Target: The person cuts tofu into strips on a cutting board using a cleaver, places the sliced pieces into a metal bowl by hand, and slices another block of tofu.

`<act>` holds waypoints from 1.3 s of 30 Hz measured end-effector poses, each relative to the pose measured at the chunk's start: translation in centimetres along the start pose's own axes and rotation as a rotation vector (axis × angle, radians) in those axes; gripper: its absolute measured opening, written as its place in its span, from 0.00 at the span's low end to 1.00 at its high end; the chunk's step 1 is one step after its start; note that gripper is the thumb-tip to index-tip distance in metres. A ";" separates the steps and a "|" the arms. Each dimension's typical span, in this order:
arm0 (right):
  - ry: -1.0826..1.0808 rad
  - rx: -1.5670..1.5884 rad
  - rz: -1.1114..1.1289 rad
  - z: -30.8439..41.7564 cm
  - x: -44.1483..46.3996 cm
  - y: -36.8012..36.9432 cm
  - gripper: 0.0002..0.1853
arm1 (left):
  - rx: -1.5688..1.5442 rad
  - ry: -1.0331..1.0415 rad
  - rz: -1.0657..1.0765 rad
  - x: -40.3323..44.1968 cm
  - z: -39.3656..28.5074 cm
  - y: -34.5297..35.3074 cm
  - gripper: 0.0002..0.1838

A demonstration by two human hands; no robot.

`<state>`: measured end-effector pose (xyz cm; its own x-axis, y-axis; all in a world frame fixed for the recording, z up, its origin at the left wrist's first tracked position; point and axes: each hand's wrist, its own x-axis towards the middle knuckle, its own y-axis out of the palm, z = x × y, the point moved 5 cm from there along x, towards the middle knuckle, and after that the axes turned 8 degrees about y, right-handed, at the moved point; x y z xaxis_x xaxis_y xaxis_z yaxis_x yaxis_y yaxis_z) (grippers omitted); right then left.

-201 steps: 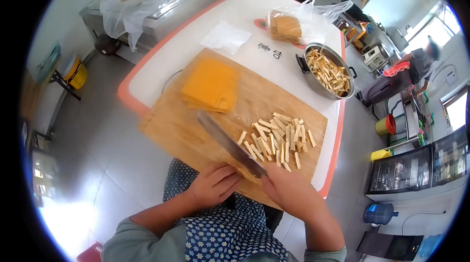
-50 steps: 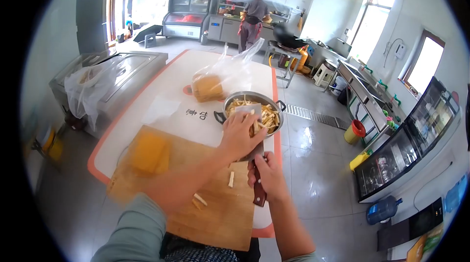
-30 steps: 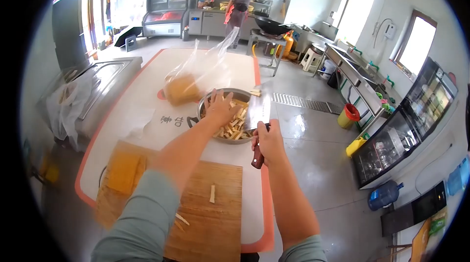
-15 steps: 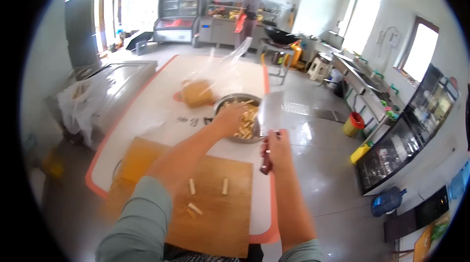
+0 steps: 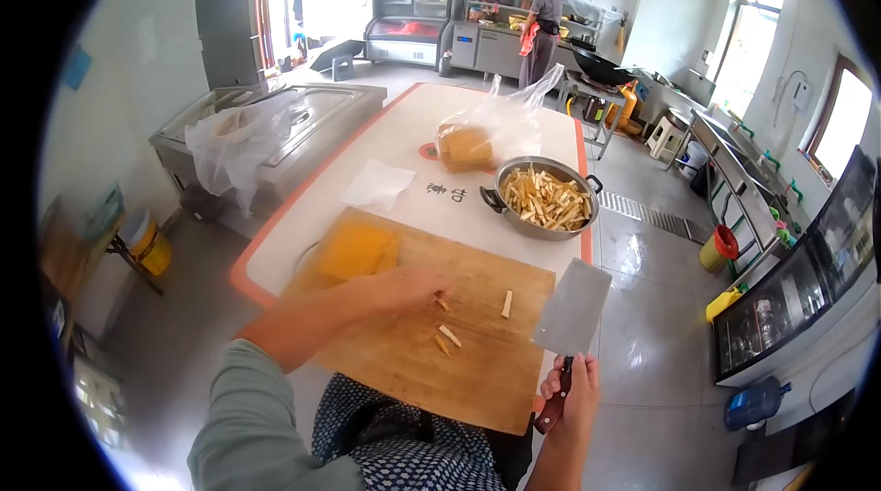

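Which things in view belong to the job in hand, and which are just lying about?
Apparently in the job:
- silver, brown-handled cleaver
- rectangular wooden board
- flat yellow-orange stack
- pale cut strips
- round, two-handled steel pot

Apparently lying about:
- crumpled translucent plastic bag on the steel counter
- blue plastic water bottle
- red-topped yellow bin

Left sleeve: grey-green cloth (image 5: 252, 413), ending near the elbow.
Left forearm: bare (image 5: 317, 321), angled forward and across to the right.
Left hand: bare (image 5: 415, 289), palm down, fingers pointing right (blurred, so their exact closure is unclear).
Right forearm: bare (image 5: 558, 463), rising from the bottom edge.
Right hand: bare (image 5: 571, 390), fingers curled in a firm grip.
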<state>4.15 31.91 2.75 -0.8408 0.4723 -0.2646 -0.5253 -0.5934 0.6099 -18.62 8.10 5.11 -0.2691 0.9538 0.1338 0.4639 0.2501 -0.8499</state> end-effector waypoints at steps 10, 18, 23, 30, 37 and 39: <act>-0.030 0.081 0.018 0.7 0.1 -1.6 0.07 | -0.013 0.238 -0.025 -1.4 -5.2 3.5 0.12; -0.001 0.121 -0.075 0.8 -1.0 -3.0 0.07 | 0.078 0.050 0.166 -0.9 -5.2 5.0 0.11; -0.016 0.118 -0.062 1.2 -1.1 -4.0 0.06 | 0.160 -0.030 0.082 2.3 -5.4 3.9 0.11; -0.017 0.115 -0.057 2.2 -1.3 -4.1 0.06 | -0.199 -0.066 -0.036 10.2 -1.9 4.4 0.13; -0.016 0.132 -0.029 2.2 -1.1 -5.2 0.04 | 0.329 0.256 -0.011 9.9 -2.0 4.8 0.09; -0.011 0.126 -0.019 2.3 -0.8 -5.3 0.04 | 0.375 0.256 -0.045 9.5 -2.0 5.5 0.09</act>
<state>7.91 36.14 1.47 -0.8289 0.4905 -0.2689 -0.5198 -0.4979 0.6942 -16.95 18.86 2.67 -0.0428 0.9657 0.2562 0.1060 0.2594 -0.9599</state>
